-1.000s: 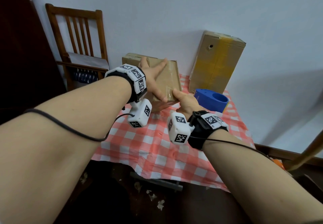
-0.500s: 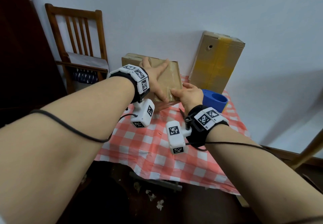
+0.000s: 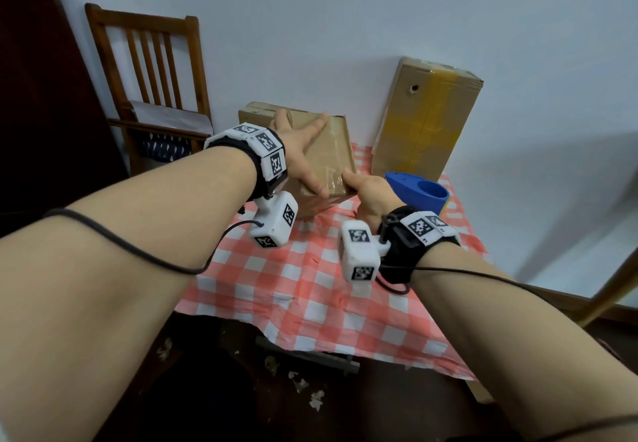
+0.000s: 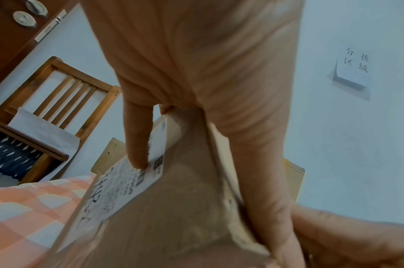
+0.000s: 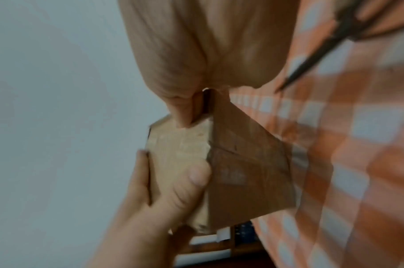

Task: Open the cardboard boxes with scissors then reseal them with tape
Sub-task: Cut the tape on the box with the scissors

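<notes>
A plain home room, by the look of it: a slatted wooden chair (image 3: 152,72) against a bare pale wall (image 3: 345,20), a dark wooden door (image 3: 38,96) with metal fittings, a red-checked cloth (image 3: 310,289) over the worktop, and a handwritten note (image 4: 353,66) stuck on the wall.

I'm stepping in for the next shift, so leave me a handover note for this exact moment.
Left hand: spread flat on the smaller brown cardboard box, steadying it.
Right hand: grips that box's near corner.
Tall yellow-taped cardboard box leans against the wall; blue plastic tape dispenser beside it; dark scissors on the checked tablecloth.
Done: cannot tell.
Left: possibly cutting and resealing.
</notes>
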### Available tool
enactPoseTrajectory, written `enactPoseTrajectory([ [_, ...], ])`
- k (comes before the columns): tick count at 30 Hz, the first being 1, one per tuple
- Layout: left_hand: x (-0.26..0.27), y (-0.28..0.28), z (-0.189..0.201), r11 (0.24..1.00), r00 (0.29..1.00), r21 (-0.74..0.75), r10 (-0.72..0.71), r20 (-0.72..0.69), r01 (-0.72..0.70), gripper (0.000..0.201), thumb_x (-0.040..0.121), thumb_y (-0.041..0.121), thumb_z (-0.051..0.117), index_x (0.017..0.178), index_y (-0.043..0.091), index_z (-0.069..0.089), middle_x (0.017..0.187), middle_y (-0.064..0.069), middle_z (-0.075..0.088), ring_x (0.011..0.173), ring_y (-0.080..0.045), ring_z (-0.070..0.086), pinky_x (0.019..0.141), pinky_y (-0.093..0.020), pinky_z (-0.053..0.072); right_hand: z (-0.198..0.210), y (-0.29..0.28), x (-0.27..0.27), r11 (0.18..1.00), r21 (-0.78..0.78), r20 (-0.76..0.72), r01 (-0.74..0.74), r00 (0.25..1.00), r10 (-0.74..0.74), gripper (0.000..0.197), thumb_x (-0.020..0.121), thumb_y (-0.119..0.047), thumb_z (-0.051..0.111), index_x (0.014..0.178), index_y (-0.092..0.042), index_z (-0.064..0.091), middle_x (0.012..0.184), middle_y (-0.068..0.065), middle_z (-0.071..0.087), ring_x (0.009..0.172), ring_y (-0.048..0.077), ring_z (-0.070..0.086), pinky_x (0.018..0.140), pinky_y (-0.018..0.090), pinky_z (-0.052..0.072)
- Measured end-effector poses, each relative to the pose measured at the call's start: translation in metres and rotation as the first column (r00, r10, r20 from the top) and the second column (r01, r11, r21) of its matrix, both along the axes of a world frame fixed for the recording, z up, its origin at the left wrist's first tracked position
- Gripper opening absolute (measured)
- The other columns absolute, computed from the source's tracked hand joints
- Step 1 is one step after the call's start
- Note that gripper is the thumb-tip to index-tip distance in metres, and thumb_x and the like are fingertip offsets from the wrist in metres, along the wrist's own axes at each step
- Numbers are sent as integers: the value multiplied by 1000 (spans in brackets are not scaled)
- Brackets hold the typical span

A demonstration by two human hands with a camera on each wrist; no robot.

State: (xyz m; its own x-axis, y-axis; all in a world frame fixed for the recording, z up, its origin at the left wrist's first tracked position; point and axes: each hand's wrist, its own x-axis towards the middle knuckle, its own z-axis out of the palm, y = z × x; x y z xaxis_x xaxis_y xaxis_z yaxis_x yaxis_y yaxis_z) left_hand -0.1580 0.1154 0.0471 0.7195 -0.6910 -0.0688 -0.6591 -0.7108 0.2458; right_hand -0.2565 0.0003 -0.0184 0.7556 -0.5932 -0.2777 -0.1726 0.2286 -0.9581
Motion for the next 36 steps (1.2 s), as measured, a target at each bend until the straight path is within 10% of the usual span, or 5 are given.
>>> enactPoseTrajectory([
  [6,-3,-1,0,1000,1000,16,-17,21,16,138,42,64,86,140,60,-11,150,-13,-7,140,-44,12,112,-54,28,-27,-23,17,974,220,-19,47,999,-44,85,54,-23,85,129,-3,49,133,19,51,121,35,50,87,59,49],
  [11,-3,0,0,1000,1000,22,-8,26,8,138,43,64,86,140,59,-12,150,-14,-5,140,-43,11,112,-54,27,2,-7,-3,984,-94,-6,150,988,-151,23,76,-14,78,80,-2,59,82,12,64,73,18,60,87,39,53],
  [17,-2,-1,0,1000,1000,29,2,26,-3,140,40,66,86,139,60,-12,149,-13,-3,139,-44,14,112,-53,28,4,-5,-1,940,-258,133,223,972,-194,57,69,-6,82,121,-2,57,103,7,68,90,20,68,86,34,56],
  [23,2,1,1,999,1000,33,4,5,-4,141,36,68,85,137,63,-14,151,-15,-8,139,-48,15,112,-53,28,-6,-3,-4,765,-600,191,233,971,-145,22,68,-24,83,57,-20,64,110,-13,60,121,12,47,107,42,36],
  [36,1,0,1,999,1000,35,-8,13,8,141,38,67,86,138,61,-13,150,-15,-6,138,-48,17,111,-54,30,1,-17,-2,985,172,-43,7,999,0,45,79,-12,73,118,6,57,116,22,63,89,36,68,66,47,58],
])
